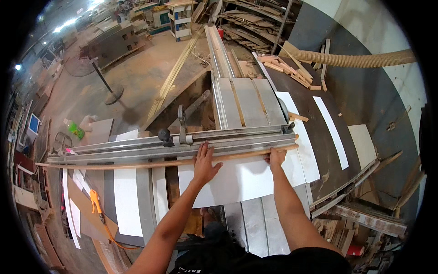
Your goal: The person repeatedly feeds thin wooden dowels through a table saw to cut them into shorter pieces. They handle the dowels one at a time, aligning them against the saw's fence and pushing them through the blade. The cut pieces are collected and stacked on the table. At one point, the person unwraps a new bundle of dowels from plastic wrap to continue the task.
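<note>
A long, thin wooden strip lies along the near side of a metal crosscut fence on a sliding table saw. My left hand rests on the strip and the fence edge, fingers stretched out and thumb apart. Farther right, my right hand has its fingers closed round the strip near its right end. Under the strip and my hands is a white panel. A metal clamp with a black knob stands on the fence, left of my left hand. A dark round guard partly shows beyond the fence's right end.
Wood offcuts lie on the dark table at the far right, below a ribbed hose. An orange air gun and a green bottle lie at left. A fan stands on the floor beyond.
</note>
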Action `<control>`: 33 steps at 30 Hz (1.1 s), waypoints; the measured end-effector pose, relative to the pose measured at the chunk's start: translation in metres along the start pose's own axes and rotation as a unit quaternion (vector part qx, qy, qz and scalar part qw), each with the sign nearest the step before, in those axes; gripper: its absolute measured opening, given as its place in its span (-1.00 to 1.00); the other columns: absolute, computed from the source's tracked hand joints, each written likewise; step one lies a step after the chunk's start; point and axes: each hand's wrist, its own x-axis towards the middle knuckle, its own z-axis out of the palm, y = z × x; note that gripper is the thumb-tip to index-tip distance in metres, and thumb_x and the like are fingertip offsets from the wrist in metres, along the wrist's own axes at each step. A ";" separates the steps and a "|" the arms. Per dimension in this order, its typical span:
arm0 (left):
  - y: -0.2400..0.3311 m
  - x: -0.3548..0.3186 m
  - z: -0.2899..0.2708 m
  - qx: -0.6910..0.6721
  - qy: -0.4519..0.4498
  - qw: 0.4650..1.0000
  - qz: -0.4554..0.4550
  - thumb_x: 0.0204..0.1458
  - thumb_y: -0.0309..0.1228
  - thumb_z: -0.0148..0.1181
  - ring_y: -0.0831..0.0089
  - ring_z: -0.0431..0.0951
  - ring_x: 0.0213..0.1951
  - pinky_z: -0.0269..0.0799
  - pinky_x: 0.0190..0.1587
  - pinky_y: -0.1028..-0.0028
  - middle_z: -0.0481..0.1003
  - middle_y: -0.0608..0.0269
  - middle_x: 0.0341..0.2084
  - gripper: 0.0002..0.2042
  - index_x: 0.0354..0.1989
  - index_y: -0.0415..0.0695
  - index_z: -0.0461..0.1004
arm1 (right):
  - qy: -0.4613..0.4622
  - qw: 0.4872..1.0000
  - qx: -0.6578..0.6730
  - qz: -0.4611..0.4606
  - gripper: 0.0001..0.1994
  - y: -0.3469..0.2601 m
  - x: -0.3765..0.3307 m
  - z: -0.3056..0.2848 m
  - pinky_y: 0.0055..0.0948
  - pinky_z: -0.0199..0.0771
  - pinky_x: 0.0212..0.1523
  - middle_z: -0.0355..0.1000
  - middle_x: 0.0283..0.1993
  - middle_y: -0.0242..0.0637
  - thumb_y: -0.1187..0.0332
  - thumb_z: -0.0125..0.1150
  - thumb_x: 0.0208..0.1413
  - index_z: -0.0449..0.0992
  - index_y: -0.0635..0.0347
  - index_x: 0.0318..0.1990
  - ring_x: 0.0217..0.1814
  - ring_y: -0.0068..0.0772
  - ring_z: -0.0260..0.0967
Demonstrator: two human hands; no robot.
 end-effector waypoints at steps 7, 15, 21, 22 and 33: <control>-0.063 -0.144 -0.049 -0.022 0.293 0.915 -0.278 -0.03 -0.27 0.47 -0.18 0.15 0.38 -0.05 0.44 -0.02 0.19 -0.26 0.33 -0.24 0.27 -0.40 0.24 | -0.027 0.997 0.073 0.022 -0.02 0.041 -0.086 -0.054 -0.33 0.48 -0.73 0.50 -0.35 0.07 0.45 0.19 0.09 -0.45 0.26 0.49 -0.64 -0.23 0.48; -0.159 -0.187 -0.110 -0.349 0.445 0.661 -0.493 0.09 -0.36 0.38 0.03 0.46 0.07 0.42 0.16 0.19 0.38 -0.16 0.06 -0.40 0.18 -0.41 0.21 | 0.043 0.998 0.021 -0.036 -0.12 0.086 -0.181 -0.127 -0.34 0.43 -0.70 0.50 -0.39 -0.06 0.50 0.19 0.11 -0.24 0.18 0.51 -0.57 -0.28 0.48; -0.131 -0.194 -0.139 -0.197 0.353 0.734 -0.546 -0.02 -0.34 0.43 -0.04 0.52 0.07 0.43 0.17 0.14 0.44 -0.14 0.06 -0.38 0.14 -0.36 0.26 | 0.011 0.902 -0.284 -0.326 -0.42 0.094 -0.214 -0.168 -0.10 0.57 -0.05 0.53 -0.06 0.01 0.50 0.33 -0.05 0.47 0.26 0.23 -0.04 -0.08 0.52; -0.136 -0.195 -0.134 -0.182 0.361 0.739 -0.539 -0.06 -0.33 0.45 -0.08 0.51 0.09 0.41 0.18 0.11 0.43 -0.17 0.08 -0.37 0.13 -0.34 0.29 | 0.002 0.852 -0.338 -0.401 -0.46 0.086 -0.221 -0.162 -0.04 0.49 0.10 0.52 0.02 0.01 0.46 0.35 -0.06 0.52 0.25 0.18 0.08 -0.03 0.47; -0.173 -0.217 -0.121 -0.371 0.395 0.690 -0.481 0.00 -0.36 0.44 0.17 0.56 -0.07 0.52 -0.04 0.28 0.49 -0.01 -0.06 -0.44 0.10 -0.35 0.33 | -0.277 0.648 -0.491 -0.512 -0.71 0.058 -0.227 -0.100 0.07 0.13 0.31 0.50 0.09 -0.23 0.18 0.27 0.10 0.63 0.06 -0.07 0.22 -0.18 0.37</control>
